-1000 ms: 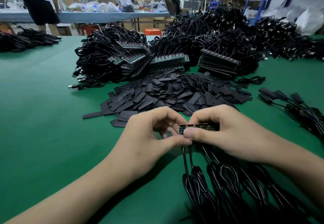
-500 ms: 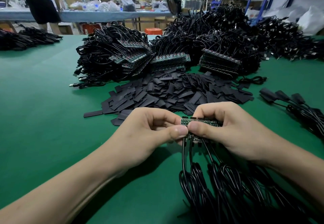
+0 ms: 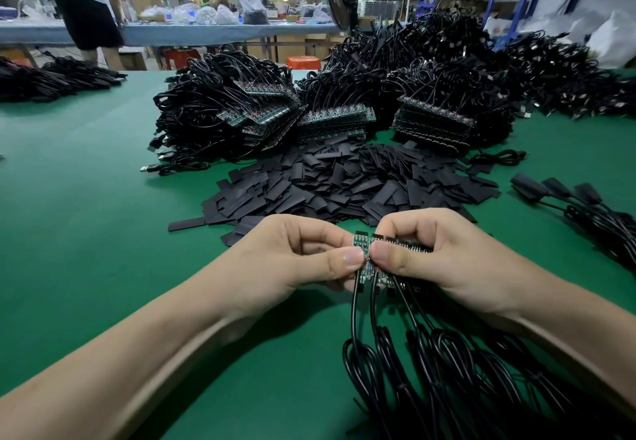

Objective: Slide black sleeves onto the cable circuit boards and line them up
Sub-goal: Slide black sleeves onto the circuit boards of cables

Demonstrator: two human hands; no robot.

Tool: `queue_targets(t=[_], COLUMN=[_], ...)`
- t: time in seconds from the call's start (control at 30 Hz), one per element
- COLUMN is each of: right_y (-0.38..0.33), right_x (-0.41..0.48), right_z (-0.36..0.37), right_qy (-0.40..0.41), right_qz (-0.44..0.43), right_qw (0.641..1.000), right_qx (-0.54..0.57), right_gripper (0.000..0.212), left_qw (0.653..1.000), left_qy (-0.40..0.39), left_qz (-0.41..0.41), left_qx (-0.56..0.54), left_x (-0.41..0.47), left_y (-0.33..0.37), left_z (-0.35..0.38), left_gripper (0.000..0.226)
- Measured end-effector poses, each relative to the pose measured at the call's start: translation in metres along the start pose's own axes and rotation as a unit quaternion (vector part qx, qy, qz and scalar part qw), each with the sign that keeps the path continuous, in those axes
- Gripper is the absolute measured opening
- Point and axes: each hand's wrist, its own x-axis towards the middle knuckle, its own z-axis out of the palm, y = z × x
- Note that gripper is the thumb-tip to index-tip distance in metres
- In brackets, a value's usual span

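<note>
My left hand [image 3: 296,260] pinches end board [image 3: 359,244] between thumb and forefinger. My right hand [image 3: 447,260] grips rest of board row [image 3: 413,248], thumb pressed on front. Boards in grip bare green, no sleeve on any. Their cables [image 3: 430,353] trail toward near edge of worktop [image 3: 86,198]. Sleeve pile [image 3: 344,181] mid-worktop, just beyond knuckles. Board stacks [image 3: 334,119] behind it, unsleeved. Few sleeved cables [image 3: 526,186] near right edge. My read: barely started, bulk left.
</note>
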Motion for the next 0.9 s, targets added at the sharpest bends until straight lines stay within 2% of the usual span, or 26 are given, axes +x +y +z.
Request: queue_targets(t=[0.1,0.2,0.27,0.37,0.5,0.6,0.7,0.8,0.9], right_y=[0.001,0.001,0.002,0.003,-0.001,-0.001,-0.008,-0.021,-0.033], right_x=[0.0,-0.001,-0.002,-0.003,-0.002,-0.001,-0.002,-0.003,-0.001], right_z=[0.001,0.0,0.001,0.003,0.013,0.017,0.014,0.006,-0.012], right_qy=[0.005,0.017,0.046,0.122,0.126,0.097,0.068,0.077,0.137], right_qz=[0.008,0.015,0.022,-0.006,-0.03,-0.02,-0.033,-0.06,-0.082], right_qw=[0.999,1.0,0.996,0.956,0.952,0.975,0.997,0.988,0.962], right_qx=[0.047,0.013,-0.073,-0.265,-0.276,-0.198,-0.025,0.116,0.221], right_gripper=[0.015,0.016,0.016,0.017,0.038,0.031,0.022,0.021,0.027], left_qw=[0.999,0.999,0.998,0.987,0.974,0.964,0.94,0.879,0.823], left_qy=[-0.013,-0.008,0.033,0.112,0.148,0.142,0.196,0.247,0.265], left_qz=[-0.005,0.021,0.053,0.106,0.141,0.166,0.18,0.195,0.183], left_qx=[-0.028,-0.037,-0.028,0.041,0.094,0.15,0.216,0.359,0.469], left_x=[0.001,0.002,0.004,0.006,0.007,0.008,0.009,0.012,0.021], left_y=[-0.002,0.0,0.001,-0.002,-0.008,-0.008,-0.009,-0.008,-0.005], left_z=[-0.002,-0.006,-0.009,-0.013,-0.007,-0.002,-0.005,-0.012,-0.018], left_gripper=[0.013,0.014,0.015,0.016,0.014,0.013,0.021,0.011,0.014])
